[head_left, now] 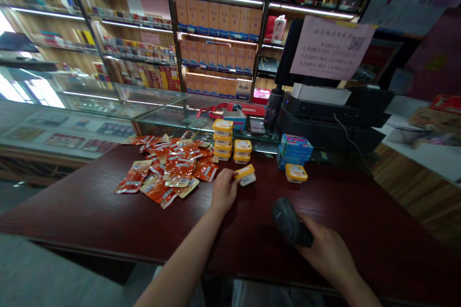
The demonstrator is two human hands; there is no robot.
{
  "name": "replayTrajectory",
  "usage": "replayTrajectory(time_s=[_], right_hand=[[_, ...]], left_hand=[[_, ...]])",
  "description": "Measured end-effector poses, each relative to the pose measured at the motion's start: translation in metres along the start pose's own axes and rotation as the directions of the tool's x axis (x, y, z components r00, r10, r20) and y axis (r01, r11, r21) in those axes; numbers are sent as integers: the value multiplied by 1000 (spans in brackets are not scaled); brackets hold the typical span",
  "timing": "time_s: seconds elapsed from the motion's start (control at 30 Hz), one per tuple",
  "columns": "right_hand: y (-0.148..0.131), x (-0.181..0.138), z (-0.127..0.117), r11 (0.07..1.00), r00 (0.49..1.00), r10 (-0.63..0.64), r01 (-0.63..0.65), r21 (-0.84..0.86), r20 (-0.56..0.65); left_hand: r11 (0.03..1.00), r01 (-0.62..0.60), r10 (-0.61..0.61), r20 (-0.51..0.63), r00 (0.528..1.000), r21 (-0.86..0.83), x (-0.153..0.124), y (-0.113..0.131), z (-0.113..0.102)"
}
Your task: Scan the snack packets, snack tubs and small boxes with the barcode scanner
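Note:
My left hand (223, 191) grips a small yellow-lidded box (245, 174), tipped on its side so its barcode label faces me, just above the dark red counter (108, 211). My right hand (326, 249) is wrapped round a dark handheld barcode scanner (288, 220), whose head points toward the tipped box. Behind them stand two stacks of the same yellow boxes (223, 139), and a single yellow box (296, 172) lies to the right. A pile of several red and orange snack packets (169, 170) is spread out left of my left hand.
A stack of blue packs (295, 150) stands by the lone yellow box. A black till with a monitor and a pink paper notice (331, 48) fills the right back. A glass display case (108, 105) and lit shelves of goods (216, 24) run behind the counter.

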State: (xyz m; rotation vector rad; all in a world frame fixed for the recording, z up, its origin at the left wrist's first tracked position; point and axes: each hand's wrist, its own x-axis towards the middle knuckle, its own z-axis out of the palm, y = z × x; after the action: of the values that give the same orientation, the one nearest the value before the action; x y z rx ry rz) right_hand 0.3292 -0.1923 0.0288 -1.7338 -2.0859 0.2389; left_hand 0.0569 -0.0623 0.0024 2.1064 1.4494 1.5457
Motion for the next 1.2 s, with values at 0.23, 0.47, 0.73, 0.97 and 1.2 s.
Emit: replayTrajectory(time_s=[0.23, 0.47, 0.73, 0.97, 1.2], right_hand=[[59, -15, 8, 933, 972, -202, 153, -326, -122], [70, -16, 24, 941, 950, -224, 151, -304, -218], [72, -13, 27, 954, 956, -189, 124, -274, -226], [72, -12, 25, 937, 962, -193, 123, -326, -193], [71, -11, 22, 945, 964, -185, 120, -305, -192]], left_hand=[[993, -115, 115, 55, 992, 7, 3, 7, -1], [964, -265, 259, 128, 957, 35, 16, 40, 12], [867, -488, 438, 316, 842, 98, 54, 89, 69], [686, -696, 517, 531, 671, 212, 83, 102, 122], [619, -759, 539, 592, 599, 204, 82, 90, 142]])
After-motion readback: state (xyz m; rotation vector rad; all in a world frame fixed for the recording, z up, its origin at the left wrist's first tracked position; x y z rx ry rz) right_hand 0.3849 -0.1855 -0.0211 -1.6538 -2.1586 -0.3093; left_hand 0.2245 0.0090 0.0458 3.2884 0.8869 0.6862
